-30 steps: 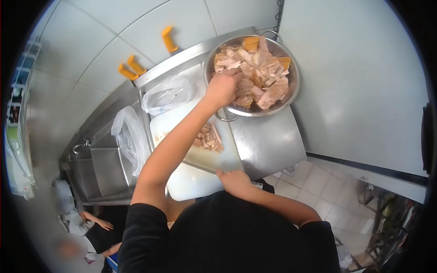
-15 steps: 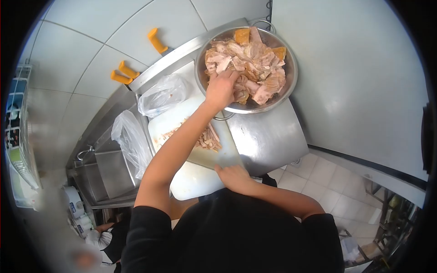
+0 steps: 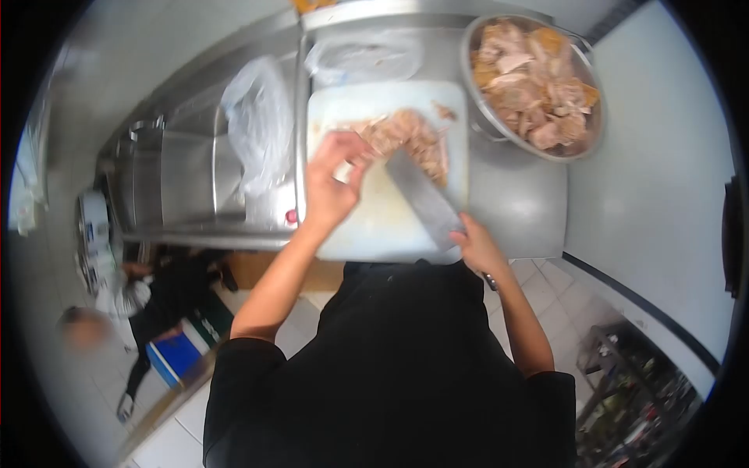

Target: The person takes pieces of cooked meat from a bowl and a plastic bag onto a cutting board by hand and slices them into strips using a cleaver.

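Note:
My right hand (image 3: 477, 246) grips a wide-bladed cleaver (image 3: 424, 200), its blade slanting up and left over the white cutting board (image 3: 374, 226). The far end of the blade is beside a heap of cut meat (image 3: 409, 136) on the board. At the heap's left edge is my left hand (image 3: 335, 175), fingers curled with a gap between thumb and fingers; blur hides whether the fingertips hold a piece. A steel bowl (image 3: 482, 117) at the upper right contains large chunks of meat (image 3: 534, 86).
Plastic bags lie behind the board (image 3: 367, 56) and over the sink's right side (image 3: 261, 125). The steel sink (image 3: 187, 179) is at left. Another person (image 3: 160, 300) is at lower left by a blue box (image 3: 178, 357). A pale panel (image 3: 663, 156) stands at right.
My left hand has left the bowl and come to the meat on the board. The cleaver now shows clearly in my right hand. The view has turned, and more meat lies visible on the board.

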{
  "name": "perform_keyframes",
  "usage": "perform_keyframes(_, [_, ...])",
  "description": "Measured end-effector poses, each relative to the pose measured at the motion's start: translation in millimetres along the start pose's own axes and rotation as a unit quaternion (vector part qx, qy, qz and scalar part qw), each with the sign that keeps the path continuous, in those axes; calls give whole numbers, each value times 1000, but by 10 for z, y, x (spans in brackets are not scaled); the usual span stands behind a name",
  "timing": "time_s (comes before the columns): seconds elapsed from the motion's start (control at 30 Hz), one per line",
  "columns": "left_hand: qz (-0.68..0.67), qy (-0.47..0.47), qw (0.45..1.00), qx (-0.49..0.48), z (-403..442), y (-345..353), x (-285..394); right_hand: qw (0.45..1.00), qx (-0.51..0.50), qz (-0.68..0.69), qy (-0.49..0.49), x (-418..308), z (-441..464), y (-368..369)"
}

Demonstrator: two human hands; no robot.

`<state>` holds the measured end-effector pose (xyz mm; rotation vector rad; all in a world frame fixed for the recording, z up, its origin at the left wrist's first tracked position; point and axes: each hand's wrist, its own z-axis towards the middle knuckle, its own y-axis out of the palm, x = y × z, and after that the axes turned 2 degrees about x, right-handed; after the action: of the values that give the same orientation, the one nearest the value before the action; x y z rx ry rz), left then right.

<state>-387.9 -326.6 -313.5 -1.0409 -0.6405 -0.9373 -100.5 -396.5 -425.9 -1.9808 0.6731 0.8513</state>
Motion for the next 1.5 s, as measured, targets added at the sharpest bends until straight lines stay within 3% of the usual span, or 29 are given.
perform_keyframes(0.03, [95, 40, 995, -6, -333, -11, -154, 998, 47, 0, -47, -14, -30, 36])
perform_keyframes(0.1, [45, -124, 985, -113, -1052, 154, -487, 1000, -6, -17, -2, -237, -39, 47])
perform_keyframes(0.13, [60, -120, 980, -146, -1271, 167, -524, 998, -25, -29, 42, -358, -48, 15])
perform_keyframes(0.23, [61, -84, 990, -92, -1570, 154, -619, 988, -5, -155, 2, -771, -76, 32])
perform_keyframes(0.37, [54, -104, 990, -78, -1461, 22, -824, 972, -3, -233, -29, -1218, 10, 195])
perform_keyframes(0.4, [77, -47, 993, -80, -1424, 54, -908, 965, -9, -258, -41, -1312, 53, 254])
perform_keyframes(0.67, [43, 80, 987, -130, -1345, 164, -1330, 941, -47, -333, -44, -1524, 73, 421])
perform_keyframes(0.77, [26, 110, 985, -130, -1323, 158, -1374, 947, -9, -322, -11, -1340, 177, 717])
perform_keyframes(0.8, [22, 128, 983, -131, -1317, 168, -1367, 948, 19, -317, -39, -1316, 325, 785])
perform_keyframes(0.9, [21, 113, 982, -150, -1340, 152, -1352, 955, 35, -287, -61, -1494, 497, 694])
perform_keyframes(1.03, [26, 116, 982, -147, -1329, 139, -1331, 940, -32, -338, -23, -1590, 79, 503])
perform_keyframes(1.17, [11, 119, 978, -171, -1371, 168, -1374, 946, 39, -322, -12, -1150, 236, 917])
perform_keyframes(1.23, [5, 130, 975, -181, -1415, 192, -1375, 947, 61, -301, -95, -1295, 455, 865])
perform_keyframes(1.3, [8, 131, 978, -161, -1351, 213, -1433, 944, 44, -313, -93, -1472, 340, 689])
perform_keyframes(1.37, [8, 130, 979, -158, -1381, 198, -1400, 936, -3, -351, -17, -1532, -110, 588])
perform_keyframes(1.5, [9, 118, 980, -160, -1359, 204, -1420, 945, 45, -323, -13, -1168, 254, 987])
